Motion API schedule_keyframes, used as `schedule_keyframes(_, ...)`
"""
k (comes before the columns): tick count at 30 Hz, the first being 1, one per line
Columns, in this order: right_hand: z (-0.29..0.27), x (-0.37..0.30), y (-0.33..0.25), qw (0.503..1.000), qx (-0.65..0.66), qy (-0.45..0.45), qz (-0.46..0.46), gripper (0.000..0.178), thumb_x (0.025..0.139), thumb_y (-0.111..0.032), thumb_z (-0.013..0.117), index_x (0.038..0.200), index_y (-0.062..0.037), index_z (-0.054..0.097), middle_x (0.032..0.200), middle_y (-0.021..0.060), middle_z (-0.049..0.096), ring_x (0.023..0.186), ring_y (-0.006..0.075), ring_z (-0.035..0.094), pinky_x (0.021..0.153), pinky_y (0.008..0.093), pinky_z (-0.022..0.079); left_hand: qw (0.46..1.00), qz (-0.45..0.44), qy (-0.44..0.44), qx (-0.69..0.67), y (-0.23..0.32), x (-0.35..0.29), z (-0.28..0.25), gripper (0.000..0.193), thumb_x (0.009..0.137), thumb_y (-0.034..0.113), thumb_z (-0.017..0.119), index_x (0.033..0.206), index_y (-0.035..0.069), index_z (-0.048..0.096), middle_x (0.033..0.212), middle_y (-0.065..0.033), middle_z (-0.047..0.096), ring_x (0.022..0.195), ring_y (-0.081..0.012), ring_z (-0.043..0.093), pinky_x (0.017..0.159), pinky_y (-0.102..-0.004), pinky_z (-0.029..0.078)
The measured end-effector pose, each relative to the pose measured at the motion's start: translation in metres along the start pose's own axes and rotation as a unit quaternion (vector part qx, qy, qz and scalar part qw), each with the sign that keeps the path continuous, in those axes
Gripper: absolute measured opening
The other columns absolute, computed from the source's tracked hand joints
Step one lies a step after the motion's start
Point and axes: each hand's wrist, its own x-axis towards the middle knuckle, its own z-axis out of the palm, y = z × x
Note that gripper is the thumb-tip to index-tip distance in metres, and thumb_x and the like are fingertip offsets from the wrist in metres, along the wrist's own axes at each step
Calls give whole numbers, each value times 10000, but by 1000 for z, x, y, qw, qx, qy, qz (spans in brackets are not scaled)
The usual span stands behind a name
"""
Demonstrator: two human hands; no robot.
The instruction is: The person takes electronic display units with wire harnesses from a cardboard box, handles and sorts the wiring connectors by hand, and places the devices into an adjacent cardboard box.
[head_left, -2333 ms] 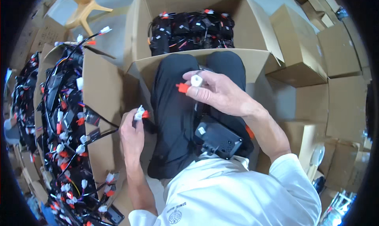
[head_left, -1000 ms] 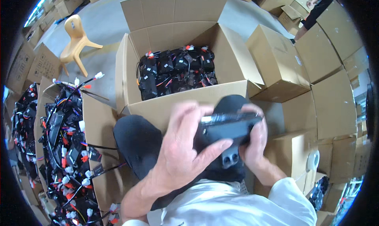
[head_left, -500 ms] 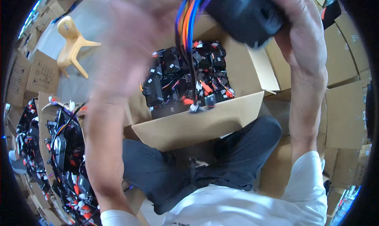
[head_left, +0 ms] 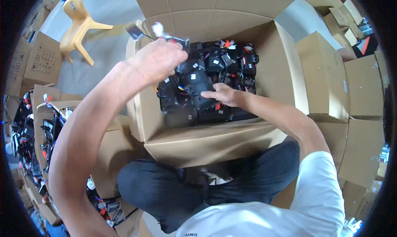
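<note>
So the big open cardboard box (head_left: pixel 264 42) sits at 12 o'clock, packed with black modules carrying small white square labels and red and orange connector bits. Closed brown cartons (head_left: pixel 326 79) are stacked from 1 to 4 o'clock, a yellow plastic chair (head_left: pixel 76 24) is at 10, and another open box of wired parts (head_left: pixel 33 129) sits at 9. The right hand (head_left: pixel 225 94) lies flat on a black module (head_left: pixel 198 86) in the box, fingers together and pressing on it. The left hand (head_left: pixel 159 59) hangs over the box's left rim, fingers curled and pinching the module's wires (head_left: pixel 165 36). Half a second ago that module was up near the camera with both hands on it; now it's down in the box.
</note>
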Motion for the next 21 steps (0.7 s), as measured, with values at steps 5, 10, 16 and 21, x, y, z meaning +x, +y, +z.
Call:
schedule_keyframes(5, 24, 76, 43, 985, -110, 128, 35, 796, 1125, -488, 816, 1587, 120, 591, 1511, 243, 724, 1397, 339, 681, 1162, 470, 550, 996, -72, 39, -23, 59, -94, -83, 430, 873, 75, 905, 1274, 11, 761, 1308, -163, 753, 1311, -409, 701, 1228, -514, 517)
schedule_keyframes(10, 10, 123, 61, 974, -195, 103, 52, 785, 1179, -608, 665, 1508, 105, 652, 1441, 225, 762, 1199, 322, 803, 985, 510, 705, 972, -232, 37, 11, 123, -227, -151, 514, 848, 96, 912, 1331, 4, 767, 1380, -182, 758, 1329, -445, 709, 1219, -526, 542)
schedule_keyframes(16, 60, 122, 20, 891, -413, 75, 174, 1005, 1136, -828, 500, 1385, 108, 769, 1327, 311, 816, 1253, 396, 808, 888, 546, 687, 862, -416, 218, -191, 273, -329, -126, 391, 840, 150, 996, 1183, 8, 875, 1088, -170, 861, 1010, -341, 850, 894, -444, 680)
schedule_keyframes(21, 33, 60, -57, 757, -634, 92, -131, 668, 1145, -585, 649, 1197, 64, 799, 1148, 266, 805, 1081, 377, 771, 986, 490, 590, 567, -676, 160, -442, 395, -412, 73, 259, 1062, 186, 834, 1187, -40, 855, 981, -163, 872, 895, -305, 860, 839, -358, 659)
